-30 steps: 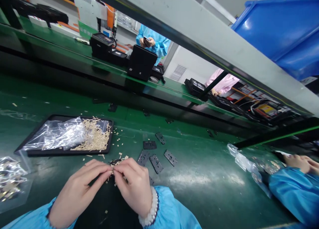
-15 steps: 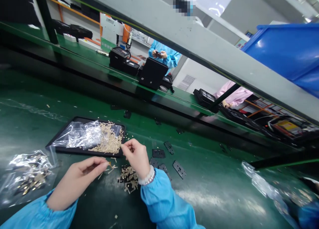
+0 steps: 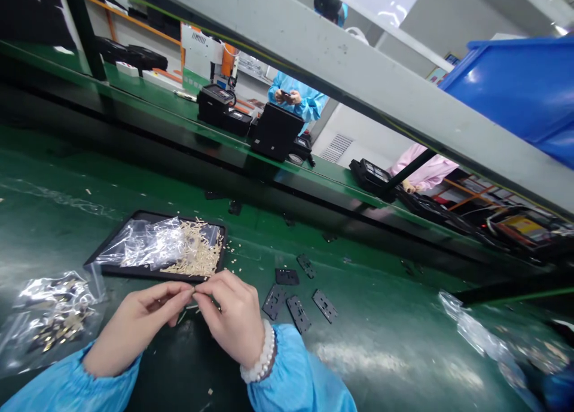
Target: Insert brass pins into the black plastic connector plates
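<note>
In the head view the fingertips of both my hands meet just in front of a black tray. My left hand (image 3: 141, 319) pinches a tiny gold-coloured piece, mostly hidden by the fingers. My right hand (image 3: 235, 319), with a beaded bracelet at the wrist, is closed in a pinch against it; whatever its fingertips hold is too small to make out. Small tan strips (image 3: 195, 253) lie heaped in the right part of the black tray (image 3: 152, 274), beside crumpled clear plastic bags (image 3: 152, 241). A few loose strips show below the fingertips.
To the left lies a clear bag of gold-coloured metal pieces (image 3: 63, 322). Several flat black plastic parts (image 3: 298, 313) lie right of my hands. A shelf beam (image 3: 341, 59) and a blue bin (image 3: 520, 95) are overhead. Beyond, a person in blue (image 3: 305, 101) handles something.
My right hand has moved from the tray's right edge down and left to meet my left fingertips. It now covers the small pile of strips on the table. My left hand has barely moved.
</note>
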Motion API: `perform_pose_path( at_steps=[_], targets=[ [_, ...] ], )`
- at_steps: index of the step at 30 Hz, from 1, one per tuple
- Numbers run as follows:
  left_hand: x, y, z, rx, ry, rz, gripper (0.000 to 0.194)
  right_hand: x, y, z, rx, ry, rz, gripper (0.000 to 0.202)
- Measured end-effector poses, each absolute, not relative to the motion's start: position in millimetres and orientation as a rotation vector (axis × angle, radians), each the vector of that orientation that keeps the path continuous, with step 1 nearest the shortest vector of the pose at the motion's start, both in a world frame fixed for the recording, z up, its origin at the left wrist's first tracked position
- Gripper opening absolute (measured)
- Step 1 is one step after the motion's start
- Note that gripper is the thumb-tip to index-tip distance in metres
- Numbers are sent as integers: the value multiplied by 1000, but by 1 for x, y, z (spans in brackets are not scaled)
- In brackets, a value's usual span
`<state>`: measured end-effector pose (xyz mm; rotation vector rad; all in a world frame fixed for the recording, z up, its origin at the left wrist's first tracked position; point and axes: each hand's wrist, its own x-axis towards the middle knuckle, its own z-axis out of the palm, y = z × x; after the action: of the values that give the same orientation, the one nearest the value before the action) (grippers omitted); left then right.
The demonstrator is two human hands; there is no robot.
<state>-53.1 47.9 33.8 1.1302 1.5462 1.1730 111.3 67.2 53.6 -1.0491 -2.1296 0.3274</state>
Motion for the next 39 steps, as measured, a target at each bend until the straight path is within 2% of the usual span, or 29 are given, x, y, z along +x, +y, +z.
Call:
perform_pose_path(
  at_steps=[4,9,13,15,19,23,28,34,39],
  targets=[
    [-54,46,38,1215,1544,1194,32,113,66,55,-1046,-2142,262,24],
    [-64,50,41,1644,1487,1204,28,116,64,56,-1013,-2214,143,22],
    [-61,47,44,1887,1462,1355,24,114,60,52,-1032,-2204,58,20],
    [-56,45,43,1924,1469,1444,25,110,57,50,-1081,-2142,108,19],
    [-51,45,36,1818,1595,1406,31,106,65,51,-1233,-1962,471,15],
    [-53,52,28,1639,1662,1306,35,112,107,55,-1567,-2001,524,22],
    [-51,58,21,1578,1644,1236,38,135,189,52,-1652,-2259,482,17],
    [-51,63,-15,1566,1585,1236,42,169,272,48,-1990,-2258,297,28],
    [-56,70,-38,1486,1556,1285,38,160,309,45,-1936,-2334,219,29]
  ],
)
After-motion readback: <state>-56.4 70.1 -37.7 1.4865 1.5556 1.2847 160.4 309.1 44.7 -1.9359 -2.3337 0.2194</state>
